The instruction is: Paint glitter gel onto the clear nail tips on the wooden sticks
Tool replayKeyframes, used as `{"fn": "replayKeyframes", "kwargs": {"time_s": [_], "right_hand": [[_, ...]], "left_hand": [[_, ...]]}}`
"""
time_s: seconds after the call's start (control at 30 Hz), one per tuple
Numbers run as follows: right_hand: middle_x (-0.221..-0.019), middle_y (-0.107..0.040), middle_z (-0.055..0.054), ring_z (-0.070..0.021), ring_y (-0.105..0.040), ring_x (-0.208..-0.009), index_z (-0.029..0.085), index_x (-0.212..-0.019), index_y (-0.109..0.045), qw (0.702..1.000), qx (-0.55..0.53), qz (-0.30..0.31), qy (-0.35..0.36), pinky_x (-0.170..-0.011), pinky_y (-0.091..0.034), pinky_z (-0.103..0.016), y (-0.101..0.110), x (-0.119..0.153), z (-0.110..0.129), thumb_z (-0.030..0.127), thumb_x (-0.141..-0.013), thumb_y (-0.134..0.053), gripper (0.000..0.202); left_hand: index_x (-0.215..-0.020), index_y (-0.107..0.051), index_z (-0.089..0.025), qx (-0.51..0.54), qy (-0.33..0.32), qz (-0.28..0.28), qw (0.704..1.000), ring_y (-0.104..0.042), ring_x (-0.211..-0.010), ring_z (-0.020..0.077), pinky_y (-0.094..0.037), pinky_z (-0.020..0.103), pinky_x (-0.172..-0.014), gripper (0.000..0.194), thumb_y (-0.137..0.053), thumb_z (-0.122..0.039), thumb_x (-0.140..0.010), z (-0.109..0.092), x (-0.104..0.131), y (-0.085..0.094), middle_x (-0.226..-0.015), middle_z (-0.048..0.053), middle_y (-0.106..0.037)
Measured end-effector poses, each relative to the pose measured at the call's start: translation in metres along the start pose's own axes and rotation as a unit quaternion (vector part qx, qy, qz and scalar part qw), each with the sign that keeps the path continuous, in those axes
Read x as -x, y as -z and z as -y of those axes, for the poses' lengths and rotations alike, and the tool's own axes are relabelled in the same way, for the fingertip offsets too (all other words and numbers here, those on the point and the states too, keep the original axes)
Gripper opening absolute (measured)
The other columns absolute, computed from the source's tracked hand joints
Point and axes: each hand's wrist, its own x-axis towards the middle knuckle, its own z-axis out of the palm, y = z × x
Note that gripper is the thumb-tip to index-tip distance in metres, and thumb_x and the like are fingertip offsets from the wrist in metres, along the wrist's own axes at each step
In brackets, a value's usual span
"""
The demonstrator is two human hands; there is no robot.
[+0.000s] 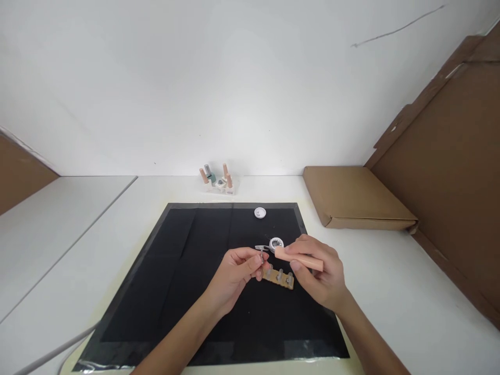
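Note:
My left hand [240, 268] pinches a small clear piece [262, 255] upright between thumb and fingers. In my right hand [322, 268] is a peach-coloured cylinder [302, 259], held sideways with its left end close to the clear piece. Just below and between my hands lies a tan strip [283, 283] with several small clear stands on it; my left fingers overlap its left end. Behind my hands sits a round white container [276, 242] with dark contents. A pale, slim item [261, 247] lies beside it, partly hidden by my left hand.
A white round lid [260, 212] lies near the back of the black mat [211, 229]. Behind the mat, a clear holder [213, 189] carries several small bottles. A flat cardboard box [355, 198] lies at the back right, beside a tall cardboard panel [445, 156].

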Motion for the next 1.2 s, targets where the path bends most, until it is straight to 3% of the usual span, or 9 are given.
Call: {"fn": "replayKeyframes", "kwargs": {"time_s": [0.2,0.73,1.2], "right_hand": [[-0.058,-0.056,0.000,-0.0133,-0.045,-0.048,0.022,-0.082,-0.059,1.000,-0.002,-0.012,0.003,-0.043,-0.038,-0.025,0.0006,0.0009,0.0002,0.011,-0.080,-0.052,0.013],[-0.061,-0.059,0.000,-0.0137,-0.049,-0.050,0.021,-0.085,-0.062,1.000,-0.010,0.008,-0.005,-0.045,-0.040,-0.025,0.0000,0.0002,0.0006,0.011,-0.080,-0.053,0.014],[-0.063,-0.062,-0.001,-0.0143,-0.049,-0.052,0.021,-0.082,-0.060,0.999,-0.033,-0.017,-0.020,-0.047,-0.040,-0.027,-0.0006,0.0016,-0.0008,0.008,-0.080,-0.052,0.016]], "left_hand": [[-0.064,-0.074,-0.011,-0.002,0.001,-0.010,1.000,-0.048,-0.048,0.0061,-0.039,0.022,-0.054,0.031,-0.086,-0.039,-0.054,-0.0022,-0.0001,-0.0023,-0.056,0.002,-0.065],[-0.063,-0.073,-0.011,-0.009,0.000,0.001,1.000,-0.049,-0.048,0.0064,-0.039,0.022,-0.054,0.033,-0.085,-0.040,-0.056,0.0001,-0.0005,-0.0002,-0.057,0.003,-0.066],[-0.064,-0.073,-0.011,0.001,0.003,0.004,1.000,-0.048,-0.048,0.0062,-0.039,0.021,-0.053,0.032,-0.085,-0.040,-0.057,0.0013,0.0000,0.0005,-0.056,0.002,-0.064]]}}
